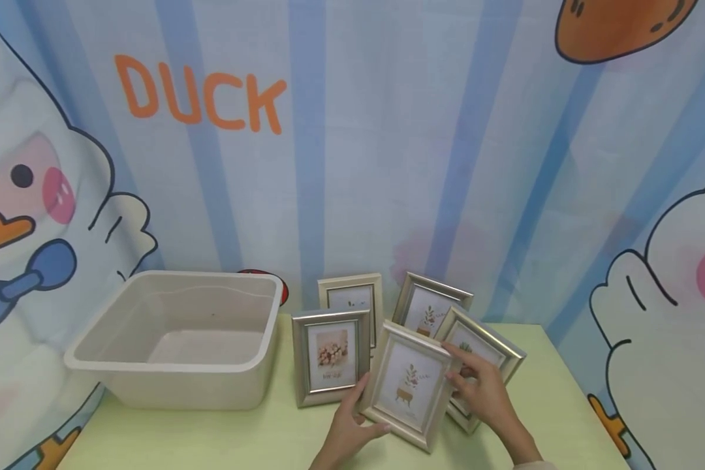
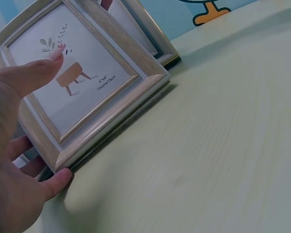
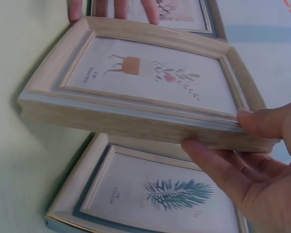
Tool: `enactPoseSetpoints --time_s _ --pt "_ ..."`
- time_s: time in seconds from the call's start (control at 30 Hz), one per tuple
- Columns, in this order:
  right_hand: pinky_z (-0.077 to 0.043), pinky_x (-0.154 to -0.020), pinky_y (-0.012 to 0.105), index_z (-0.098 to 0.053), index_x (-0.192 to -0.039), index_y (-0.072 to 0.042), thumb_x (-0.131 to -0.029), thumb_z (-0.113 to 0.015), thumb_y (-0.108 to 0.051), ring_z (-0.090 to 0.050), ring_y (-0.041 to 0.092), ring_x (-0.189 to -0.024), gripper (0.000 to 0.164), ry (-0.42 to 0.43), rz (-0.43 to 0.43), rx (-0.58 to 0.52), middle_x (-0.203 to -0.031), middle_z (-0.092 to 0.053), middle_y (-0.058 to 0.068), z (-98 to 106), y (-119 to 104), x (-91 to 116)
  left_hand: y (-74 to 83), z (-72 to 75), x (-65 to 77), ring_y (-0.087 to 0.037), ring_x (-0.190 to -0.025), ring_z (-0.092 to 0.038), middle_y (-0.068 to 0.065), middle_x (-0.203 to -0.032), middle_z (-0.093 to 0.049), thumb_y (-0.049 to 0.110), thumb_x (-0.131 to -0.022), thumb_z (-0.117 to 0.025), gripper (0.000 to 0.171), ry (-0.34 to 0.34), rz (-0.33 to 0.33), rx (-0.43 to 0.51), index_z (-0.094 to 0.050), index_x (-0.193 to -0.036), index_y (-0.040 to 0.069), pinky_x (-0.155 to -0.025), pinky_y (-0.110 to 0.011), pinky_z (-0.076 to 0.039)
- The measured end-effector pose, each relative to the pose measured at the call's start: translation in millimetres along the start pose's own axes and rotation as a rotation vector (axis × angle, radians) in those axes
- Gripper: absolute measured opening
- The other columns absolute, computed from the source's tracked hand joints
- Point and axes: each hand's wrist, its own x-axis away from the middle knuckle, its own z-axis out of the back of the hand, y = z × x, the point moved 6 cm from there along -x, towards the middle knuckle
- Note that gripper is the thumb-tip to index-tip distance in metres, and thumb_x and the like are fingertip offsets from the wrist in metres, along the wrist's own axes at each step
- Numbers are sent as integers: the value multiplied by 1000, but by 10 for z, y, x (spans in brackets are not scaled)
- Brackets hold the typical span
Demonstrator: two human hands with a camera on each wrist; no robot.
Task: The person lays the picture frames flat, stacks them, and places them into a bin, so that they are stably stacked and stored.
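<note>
In the head view, both hands are at a champagne-coloured picture frame (image 1: 409,385) whose print shows a potted plant. My right hand (image 1: 483,388) pinches its upper right side, thumb on the front and fingers behind. Around its lower left corner, my left hand (image 1: 349,427) holds the edge; the left wrist view has the thumb (image 2: 39,73) in front of the print and other fingers by the side. The frame leans back, its bottom edge close over the table. Behind it on the right stands a frame with a green leaf print (image 3: 179,194), partly hidden.
A frame with a flower photo (image 1: 331,356) stands to the left. Two more frames, a cream one (image 1: 350,282) and a darker one (image 1: 431,307), stand behind. The large beige tub (image 1: 176,385) is at the table's left, before a duck-patterned curtain (image 1: 376,130).
</note>
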Motion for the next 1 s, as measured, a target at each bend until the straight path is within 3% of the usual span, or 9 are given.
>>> enactPoseSetpoints --time_s 0.2,0.37,0.53,0.6,0.73,0.83,1.0 --pt "-62 -60 29 -61 -134 -3 -84 -67 12 -73 32 -87 53 8 4 -17 -127 -60 32 105 -94 106 4 -58 36 -49 -130 -48 -27 -159 -28 13 -75 -87 98 1 7 -1 -32 -157 20 -101 -54 -52" --pt "-63 -65 30 -58 -139 -3 -88 -66 8 -73 31 -91 53 13 -77 -59 -128 -59 33 258 -180 191 67 -91 97 -55 -137 -36 -29 -159 -22 12 -74 -87 104 42 7 64 -28 -158 20 -103 -59 -49" --pt "-64 -71 34 -51 -145 -5 -92 -63 5 -71 34 -99 54 4 -160 -107 -130 -56 34 423 -259 245 150 -157 176 -57 -141 -27 -31 -159 -16 7 -76 -84 113 98 -4 255 -11 -161 19 -100 -60 -51" --pt "-64 -72 34 -50 -146 -4 -93 -62 4 -71 32 -101 55 5 -160 -136 -132 -54 34 464 -296 259 171 -185 196 -56 -140 -32 -33 -158 -16 5 -76 -83 118 131 -10 343 -3 -161 18 -98 -56 -53" --pt "-64 -73 36 -47 -146 -2 -94 -63 0 -71 13 -98 55 16 -139 -217 -135 -51 33 482 -341 276 203 -253 228 -53 -133 -45 -38 -155 -18 3 -78 -81 122 162 -17 508 7 -160 18 -92 -50 -58" --pt "-63 -74 36 -47 -147 -3 -94 -63 1 -69 1 -94 55 27 -138 -259 -135 -51 32 459 -342 276 221 -317 257 -47 -125 -56 -38 -152 -26 2 -82 -76 117 140 28 628 9 -160 22 -90 -50 -59" --pt "-63 -76 36 -45 -149 -5 -94 -60 7 -69 1 -94 58 48 -187 -279 -130 -51 29 414 -282 304 250 -377 302 -43 -121 -60 -33 -148 -37 -4 -86 -64 109 124 106 753 10 -159 29 -92 -55 -56"
